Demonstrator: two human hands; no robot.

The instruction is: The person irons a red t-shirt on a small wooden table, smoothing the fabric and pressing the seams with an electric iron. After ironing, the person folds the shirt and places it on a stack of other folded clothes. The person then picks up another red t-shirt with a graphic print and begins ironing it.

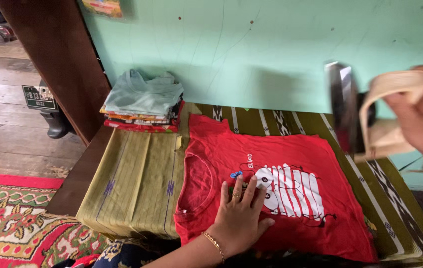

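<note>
Red T-shirt (pixel 271 188) with white striped print, spread face-up across a green woven cloth (pixel 137 183) on the low table, pinned flat under the left hand (pixel 239 216), palm down and fingers splayed. Clothes iron (pixel 355 109) tipped up and blurred above the shirt's far edge, gripped by its pale handle in the right hand (pixel 422 114). Judged as smoothing before a pressing pass; next, soleplate level, left fingers drawn clear. Folded clothes stack (pixel 143 101) by the green wall.
</note>
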